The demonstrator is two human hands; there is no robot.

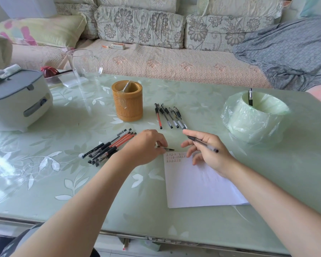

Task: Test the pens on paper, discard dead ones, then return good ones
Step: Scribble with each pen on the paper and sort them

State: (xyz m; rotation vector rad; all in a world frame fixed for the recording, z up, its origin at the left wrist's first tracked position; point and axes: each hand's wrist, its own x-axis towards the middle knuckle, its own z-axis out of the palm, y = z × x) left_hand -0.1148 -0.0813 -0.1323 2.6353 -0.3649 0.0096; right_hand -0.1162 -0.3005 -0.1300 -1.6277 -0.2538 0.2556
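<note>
My right hand (209, 151) grips a black pen (202, 143) above the top edge of the white paper (198, 184), which bears rows of small written marks. My left hand (146, 145) pinches a small black pen cap (167, 148) just left of the paper. A pile of several black and red pens (109, 145) lies left of my left hand. Another row of several pens (169, 115) lies beyond my hands. A bamboo pen holder (128, 101) stands at the centre back. A small bin lined with a green bag (254, 115) at the right holds one black pen (250, 96).
A grey-and-white appliance (17, 99) sits at the left. A clear glass jug (83, 65) stands behind it. A sofa (156, 43) with cushions and a grey blanket (289, 51) runs behind the table. The table's front edge (137, 232) is near me.
</note>
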